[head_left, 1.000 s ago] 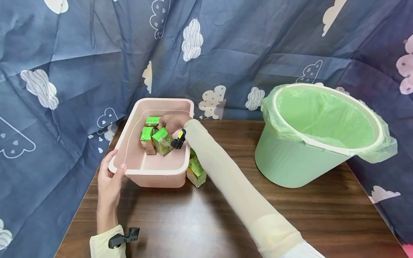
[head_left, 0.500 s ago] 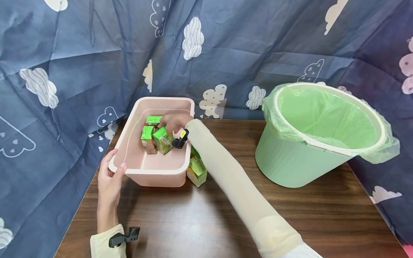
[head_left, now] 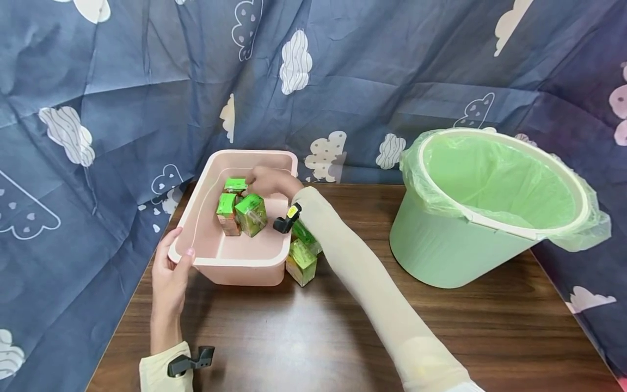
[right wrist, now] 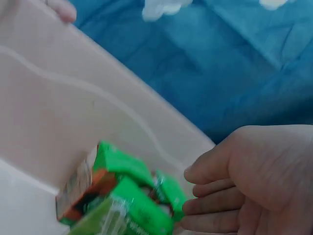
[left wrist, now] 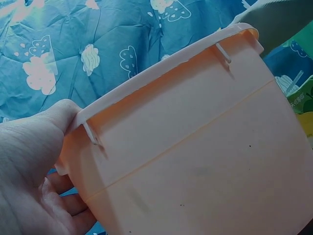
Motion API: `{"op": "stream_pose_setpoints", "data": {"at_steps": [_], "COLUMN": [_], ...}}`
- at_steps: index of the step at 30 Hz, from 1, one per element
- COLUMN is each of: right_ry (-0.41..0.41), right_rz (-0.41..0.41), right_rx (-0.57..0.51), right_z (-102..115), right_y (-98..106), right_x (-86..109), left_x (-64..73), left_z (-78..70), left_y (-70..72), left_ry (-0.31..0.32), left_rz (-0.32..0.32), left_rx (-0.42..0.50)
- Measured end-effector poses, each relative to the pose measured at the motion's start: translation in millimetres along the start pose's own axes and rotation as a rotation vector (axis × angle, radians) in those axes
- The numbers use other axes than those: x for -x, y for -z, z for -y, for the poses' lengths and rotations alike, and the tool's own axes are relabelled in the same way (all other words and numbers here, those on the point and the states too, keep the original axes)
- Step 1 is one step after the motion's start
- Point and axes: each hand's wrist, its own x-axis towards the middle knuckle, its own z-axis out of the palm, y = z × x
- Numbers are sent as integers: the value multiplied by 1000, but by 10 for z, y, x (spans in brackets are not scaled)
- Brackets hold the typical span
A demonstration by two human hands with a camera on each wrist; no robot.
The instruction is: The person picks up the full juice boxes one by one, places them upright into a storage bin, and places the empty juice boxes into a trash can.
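A pink plastic tub (head_left: 254, 262) stands on the table. My left hand (head_left: 168, 277) grips its near left corner, thumb over the rim and fingers round the outside, as the left wrist view also shows. Three small green-topped juice boxes (head_left: 251, 215) stand together inside the tub. My right hand (head_left: 270, 182) reaches over the right wall into the tub, just right of the rear box. In the right wrist view its fingers (right wrist: 210, 205) are relaxed beside the boxes, with nothing held. Outside the tub's right wall, two more green juice boxes (head_left: 301, 264) sit partly under the right forearm.
A pale green bin (head_left: 436, 245) lined with a translucent green bag (head_left: 495, 174) stands to the right on the brown wooden table (head_left: 303, 337). A blue cloud-patterned cloth (head_left: 343, 81) hangs right behind the tub and bin.
My right hand has drawn slightly back to the right, away from the juice boxes, and its wrist has shifted right. My left hand keeps its grip on the tub's corner.
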Motion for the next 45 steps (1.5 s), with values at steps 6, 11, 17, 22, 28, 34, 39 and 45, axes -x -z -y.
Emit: {"op": "stream_pose_setpoints", "data": {"at_steps": [6,11,17,22,28,34,39,45], "right_ry": [72,83,119,138,161,99,-8,-32], "right_rz": [-168,-304,-408,-558,-817,-1058,-1327,-1533], "right_rx": [-113,-222,-257,-200,-129,-90,-121,-414], "right_z": [251,516,658,696,620,499,359,4], "right_y": [80,86,52,17,25,25,41,136], "right_x": [366,1023,1802,2452,3226,3832,4238,4718], "left_x": [-2,4,-9,-16,-47,-94,-73,194], "left_z": [-3,2,2,-1,-54,-132,-236,-443], "left_y": [31,60,94,114,134,122,150,182], "left_ry": [12,24,17,16,11,23,-24,-146], "left_rz": [-17,-8,-11,-17,3,81,93,59], "left_rx": [-3,-18,-24,-28,-33,-72,-204,-412]}}
